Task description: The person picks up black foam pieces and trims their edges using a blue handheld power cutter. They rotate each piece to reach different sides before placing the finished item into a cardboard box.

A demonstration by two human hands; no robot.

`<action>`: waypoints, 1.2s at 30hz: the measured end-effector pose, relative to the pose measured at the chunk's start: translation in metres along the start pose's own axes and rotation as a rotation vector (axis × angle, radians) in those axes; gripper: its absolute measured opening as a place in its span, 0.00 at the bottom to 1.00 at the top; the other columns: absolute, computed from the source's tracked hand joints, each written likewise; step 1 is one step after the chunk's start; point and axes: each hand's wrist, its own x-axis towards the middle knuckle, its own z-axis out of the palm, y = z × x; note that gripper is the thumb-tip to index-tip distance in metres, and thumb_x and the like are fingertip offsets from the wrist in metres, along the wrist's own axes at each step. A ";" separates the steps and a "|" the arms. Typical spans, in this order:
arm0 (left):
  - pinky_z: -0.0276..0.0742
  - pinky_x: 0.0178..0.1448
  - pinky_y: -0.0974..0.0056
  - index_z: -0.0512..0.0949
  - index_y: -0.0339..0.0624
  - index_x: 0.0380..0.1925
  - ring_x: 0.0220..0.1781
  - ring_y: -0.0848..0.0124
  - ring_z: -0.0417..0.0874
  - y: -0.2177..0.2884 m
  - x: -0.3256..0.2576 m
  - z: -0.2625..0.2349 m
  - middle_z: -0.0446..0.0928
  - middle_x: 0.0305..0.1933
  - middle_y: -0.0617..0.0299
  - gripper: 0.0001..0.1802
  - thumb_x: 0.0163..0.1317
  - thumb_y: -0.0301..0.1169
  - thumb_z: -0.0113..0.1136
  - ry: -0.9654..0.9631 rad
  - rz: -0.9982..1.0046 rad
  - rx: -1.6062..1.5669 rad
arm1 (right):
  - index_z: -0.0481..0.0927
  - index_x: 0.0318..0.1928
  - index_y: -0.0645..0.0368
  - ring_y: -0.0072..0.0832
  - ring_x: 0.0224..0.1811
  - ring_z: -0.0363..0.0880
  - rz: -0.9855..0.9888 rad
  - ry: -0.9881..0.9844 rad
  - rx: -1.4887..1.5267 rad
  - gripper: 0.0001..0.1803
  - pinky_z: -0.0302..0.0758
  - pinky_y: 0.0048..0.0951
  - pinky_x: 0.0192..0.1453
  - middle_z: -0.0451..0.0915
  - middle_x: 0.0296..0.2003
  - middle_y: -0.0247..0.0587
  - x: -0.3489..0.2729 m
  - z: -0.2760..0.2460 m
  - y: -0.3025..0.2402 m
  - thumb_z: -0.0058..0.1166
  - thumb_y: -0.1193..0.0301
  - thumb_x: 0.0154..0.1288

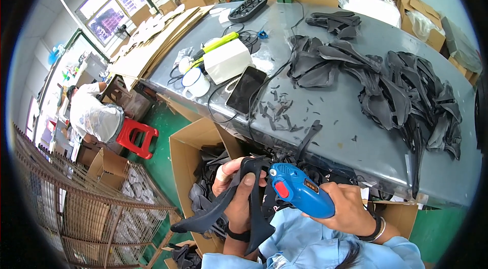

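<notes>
- Left hand point(236, 192) pinches the black piece point(258, 218) in front of the desk point(371, 157), beside the blue tool point(300, 192).
- Right hand point(351, 210) wraps around the blue tool.
- Black piece looks light, limp; best pinched near its edge.

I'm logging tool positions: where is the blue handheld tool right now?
The blue handheld tool is in the right hand, low and slightly right of centre in the head view, its front end beside the dark piece in the left hand.
</notes>
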 end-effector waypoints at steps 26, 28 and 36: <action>0.75 0.43 0.73 0.77 0.33 0.47 0.37 0.78 0.78 0.054 0.051 -0.019 0.80 0.39 0.61 0.16 0.58 0.23 0.59 -0.533 -0.732 0.620 | 0.73 0.37 0.60 0.37 0.19 0.75 -0.064 -0.112 -0.180 0.23 0.68 0.32 0.26 0.77 0.21 0.41 -0.007 0.007 0.021 0.67 0.70 0.39; 0.76 0.44 0.72 0.77 0.33 0.48 0.38 0.78 0.79 0.049 0.051 -0.023 0.80 0.40 0.61 0.16 0.58 0.22 0.59 -0.606 -0.735 0.656 | 0.73 0.37 0.61 0.37 0.18 0.75 -0.080 -0.123 -0.164 0.23 0.68 0.32 0.25 0.77 0.20 0.40 -0.008 0.009 0.021 0.67 0.69 0.38; 0.76 0.55 0.64 0.74 0.29 0.50 0.51 0.64 0.79 0.015 0.037 -0.035 0.78 0.49 0.49 0.19 0.56 0.15 0.58 -0.731 -0.546 0.438 | 0.71 0.40 0.59 0.39 0.20 0.76 -0.092 -0.122 -0.066 0.26 0.69 0.34 0.26 0.75 0.19 0.39 -0.009 0.014 0.011 0.67 0.69 0.38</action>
